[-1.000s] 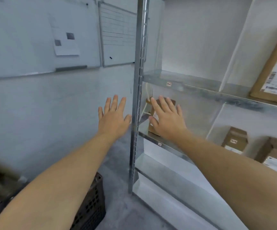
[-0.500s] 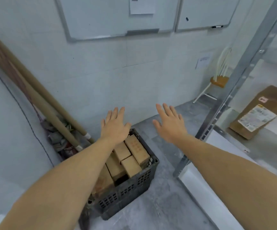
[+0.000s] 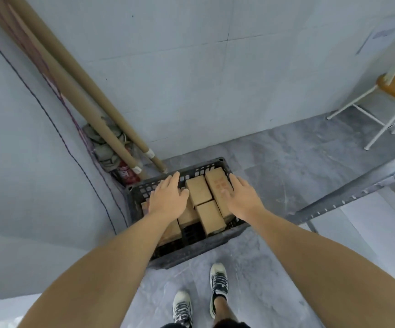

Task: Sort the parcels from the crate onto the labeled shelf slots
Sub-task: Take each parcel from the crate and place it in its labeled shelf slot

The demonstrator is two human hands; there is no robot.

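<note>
Both hands dropped over crate [image 3: 144,192], left hand [image 3: 168,202] and right hand [image 3: 241,200] flanking parcels [image 3: 199,190].

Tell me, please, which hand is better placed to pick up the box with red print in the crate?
The right hand: it is over the box with red print at the crate's right side. The left hand hovers further left.

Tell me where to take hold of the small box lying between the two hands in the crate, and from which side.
Come from above and pinch the small box across its two long sides. Its top face is bare and it lies flat, but neighbouring parcels press close: the printed box to its right and another box at its near end. The left hand and right hand already hover open on either side.
</note>
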